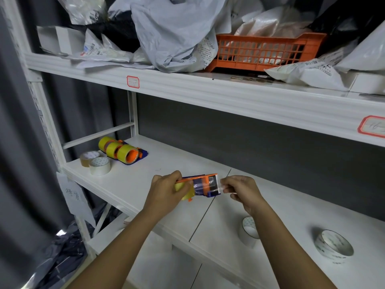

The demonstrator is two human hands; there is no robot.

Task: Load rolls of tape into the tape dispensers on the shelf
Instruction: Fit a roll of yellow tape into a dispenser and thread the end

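An orange and blue tape dispenser [205, 185] carrying a yellow roll is held just above the white shelf [133, 182]. My left hand [166, 189] grips its roll end. My right hand [239, 187] pinches the clear tape end pulled out past the cutter. Several loaded dispensers with yellow rolls [121, 151] lie at the shelf's far left. Beside them sit a brown roll [88, 157] and a white roll [100, 165]. Two more white rolls [249, 230] [334, 246] rest on the shelf to the right, one partly hidden behind my right forearm.
The upper shelf [208, 88] overhangs, crowded with grey and white mailer bags [173, 36] and an orange basket [264, 52]. A grey curtain [18, 142] hangs on the left. Dark bags [62, 253] lie on the floor below.
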